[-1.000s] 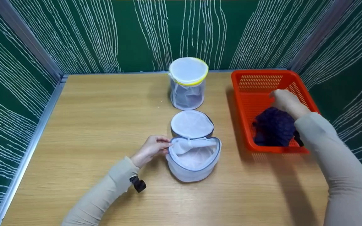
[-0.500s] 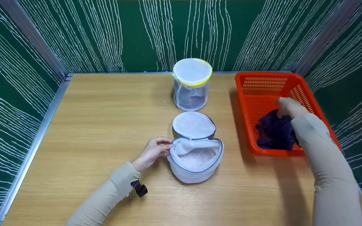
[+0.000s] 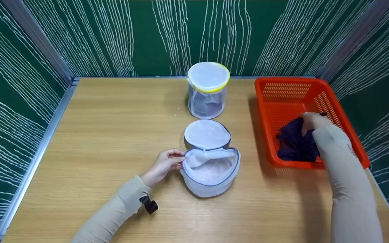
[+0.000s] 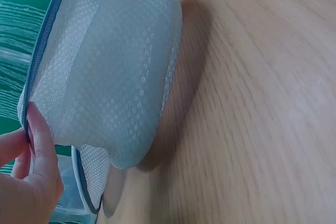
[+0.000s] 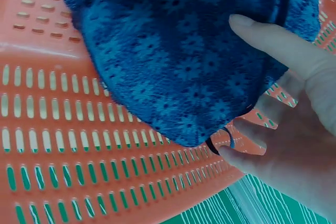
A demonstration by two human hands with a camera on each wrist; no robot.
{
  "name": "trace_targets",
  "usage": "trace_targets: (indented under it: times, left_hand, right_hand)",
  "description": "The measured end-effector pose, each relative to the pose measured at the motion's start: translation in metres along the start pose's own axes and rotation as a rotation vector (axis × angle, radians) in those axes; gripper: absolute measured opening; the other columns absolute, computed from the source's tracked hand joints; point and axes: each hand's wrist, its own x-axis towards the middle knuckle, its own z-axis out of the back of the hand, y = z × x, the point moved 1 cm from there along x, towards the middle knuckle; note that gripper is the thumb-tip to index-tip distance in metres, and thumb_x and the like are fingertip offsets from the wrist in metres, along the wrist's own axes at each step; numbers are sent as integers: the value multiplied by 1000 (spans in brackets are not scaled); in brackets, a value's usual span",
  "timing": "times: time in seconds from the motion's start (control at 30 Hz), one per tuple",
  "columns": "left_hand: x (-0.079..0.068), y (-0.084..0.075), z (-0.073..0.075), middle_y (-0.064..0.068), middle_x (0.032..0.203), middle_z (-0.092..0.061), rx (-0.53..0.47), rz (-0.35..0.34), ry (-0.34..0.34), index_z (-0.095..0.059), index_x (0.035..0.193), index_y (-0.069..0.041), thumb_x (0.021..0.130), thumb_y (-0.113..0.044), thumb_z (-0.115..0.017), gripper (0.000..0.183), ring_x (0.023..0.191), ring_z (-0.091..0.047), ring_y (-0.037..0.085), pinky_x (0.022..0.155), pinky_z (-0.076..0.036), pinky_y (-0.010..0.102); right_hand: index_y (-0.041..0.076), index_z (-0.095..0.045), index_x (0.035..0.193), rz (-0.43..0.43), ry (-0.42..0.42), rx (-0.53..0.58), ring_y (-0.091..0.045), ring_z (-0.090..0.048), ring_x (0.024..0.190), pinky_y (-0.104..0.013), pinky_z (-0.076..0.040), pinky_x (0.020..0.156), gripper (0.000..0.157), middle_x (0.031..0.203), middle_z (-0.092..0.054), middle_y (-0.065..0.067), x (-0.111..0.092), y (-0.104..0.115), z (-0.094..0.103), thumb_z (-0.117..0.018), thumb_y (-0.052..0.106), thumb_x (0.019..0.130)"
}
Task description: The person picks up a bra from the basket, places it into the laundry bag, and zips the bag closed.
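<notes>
A white mesh laundry bag (image 3: 209, 180) with a dark blue zipper stands on the table, its round lid (image 3: 208, 134) folded back. My left hand (image 3: 164, 165) pinches the left side of its rim between thumb and fingers, as the left wrist view also shows. In the basket lies a dark blue lace bra (image 3: 295, 143) with a flower pattern (image 5: 184, 72). My right hand (image 3: 312, 120) holds it from above; in the right wrist view the thumb (image 5: 268, 38) lies over the lace and the other fingers are partly behind it.
The orange-red plastic basket (image 3: 261, 111) with slotted walls stands at the right of the table (image 3: 123, 125). Behind the mesh bag is a taller mesh laundry bag (image 3: 208, 98) with a yellow rim, its lid closed. Green panels with white lines surround the table.
My right hand has come down onto the bra in the basket and taken hold of it. The left hand keeps its pinch on the bag's rim. The head view has shifted slightly.
</notes>
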Motion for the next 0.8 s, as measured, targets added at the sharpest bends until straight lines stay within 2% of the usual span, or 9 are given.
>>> trace_targets:
  times: [0.1, 0.17, 0.33, 0.43, 0.57, 0.67, 0.8]
  left_hand:
    - [-1, 1, 1, 5, 83, -59, -9, 3, 0, -56, 99, 7, 81, 3, -57, 19, 67, -57, 11, 62, -50, 22]
    - [-2, 0, 1, 6, 83, -59, -17, 4, 1, -56, 99, 7, 81, 3, -57, 19, 67, -57, 12, 63, -50, 22]
    - [-2, 0, 1, 6, 84, -60, -32, 13, 5, -56, 99, 6, 81, 4, -56, 19, 68, -58, 12, 64, -50, 23]
    - [-2, 1, 2, 6, 85, -59, -36, 15, 4, -57, 99, 5, 81, 4, -56, 18, 69, -58, 12, 64, -51, 23]
    - [-2, 1, 2, 5, 84, -59, -42, 8, -3, -56, 99, 6, 81, 4, -55, 18, 69, -58, 12, 64, -51, 23]
    - [-2, 2, 2, 4, 83, -59, -46, 9, -8, -56, 99, 6, 81, 4, -55, 18, 69, -57, 11, 63, -50, 23]
    - [-1, 3, 2, 4, 83, -59, -48, 12, -17, -56, 99, 6, 81, 5, -56, 19, 68, -57, 11, 62, -50, 23]
  right_hand:
    - [-1, -18, 138, 37, -2, -30, -54, -18, 116, -68, -21, 89, 79, 134, -15, -37, 4, 0, -3, -66, 5, 75]
    - [-6, -26, 133, 84, -23, -77, -51, -27, 113, -65, -27, 89, 72, 130, -25, -36, 7, 0, -6, -66, 4, 74]
    - [-12, -43, 119, 155, -86, -208, -51, -39, 103, -63, -30, 85, 55, 116, -42, -36, 8, 0, -6, -68, 1, 71]
    - [-12, -47, 115, 177, -98, -235, -50, -42, 100, -62, -33, 83, 49, 113, -45, -36, 8, 1, -3, -66, -2, 72]
    - [-13, -53, 106, 239, -113, -267, -44, -49, 89, -50, -44, 74, 37, 103, -51, -33, 5, 3, 2, -63, -8, 71]
    - [-11, -57, 98, 284, -125, -307, -39, -52, 82, -44, -45, 68, 29, 94, -55, -30, 4, 3, 6, -63, -9, 70]
    - [-10, -58, 93, 331, -141, -341, -37, -53, 80, -45, -45, 67, 25, 89, -57, -26, 2, 3, 12, -64, -10, 69]
